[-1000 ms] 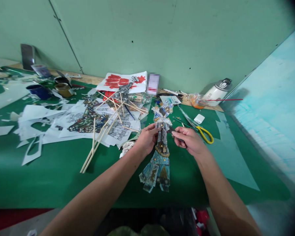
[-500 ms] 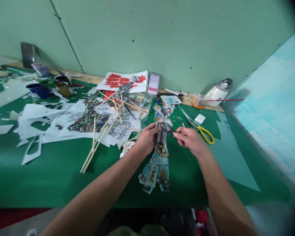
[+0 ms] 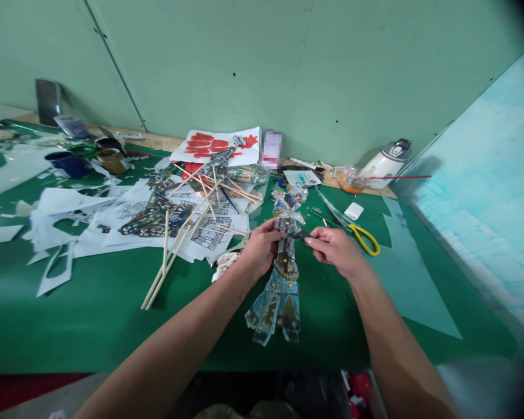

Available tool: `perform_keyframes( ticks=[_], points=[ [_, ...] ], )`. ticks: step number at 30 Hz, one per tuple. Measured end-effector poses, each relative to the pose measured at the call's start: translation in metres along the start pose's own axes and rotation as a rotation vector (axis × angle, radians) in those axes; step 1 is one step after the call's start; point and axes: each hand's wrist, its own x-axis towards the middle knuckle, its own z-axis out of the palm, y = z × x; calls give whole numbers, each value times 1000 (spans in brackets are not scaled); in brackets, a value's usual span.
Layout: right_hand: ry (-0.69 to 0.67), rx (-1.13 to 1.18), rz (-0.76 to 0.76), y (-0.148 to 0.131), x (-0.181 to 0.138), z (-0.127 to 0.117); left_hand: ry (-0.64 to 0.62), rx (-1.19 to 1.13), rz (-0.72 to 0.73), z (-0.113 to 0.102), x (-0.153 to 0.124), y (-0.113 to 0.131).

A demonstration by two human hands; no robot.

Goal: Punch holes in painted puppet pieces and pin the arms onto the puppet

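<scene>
The left hand (image 3: pixel 262 247), near the middle of the frame, has its grip closed on a jointed puppet (image 3: pixel 284 265), thumb and fingers pinching the left edge of the waist. The right hand (image 3: pixel 334 250), just right of centre, pinches a thin dark piece (image 3: pixel 301 235) whose far end reaches the puppet's front; whether it is a tool or part of the puppet I cannot tell. The puppet stretches from the centre of the frame toward the lower centre, head end up, blue skirt nearest the bottom.

Just right of its head are tiny rings (image 3: pixel 316 210); farther right are a small white box (image 3: pixel 354 211) and scissors (image 3: pixel 367 240) with yellow handles. A crumpled white cloth (image 3: pixel 225 266) sits beside the left wrist.

Left of centre, wooden sticks (image 3: pixel 168 265) lie across printed drawings (image 3: pixel 212 237), with a red-painted sheet (image 3: pixel 216 145) above them. A blue cup (image 3: pixel 67 166) stands at the upper left, a white bottle (image 3: pixel 386 166) at the upper right. All this is on a green desk (image 3: pixel 332 331).
</scene>
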Motion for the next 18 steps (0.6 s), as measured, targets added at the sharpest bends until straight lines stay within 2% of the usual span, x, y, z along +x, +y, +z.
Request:
perform_keyframes(
  ticks=[18],
  points=[
    [-8,-3,43,-6,-3,1,-20,25,9,0,1,-2]
  ],
)
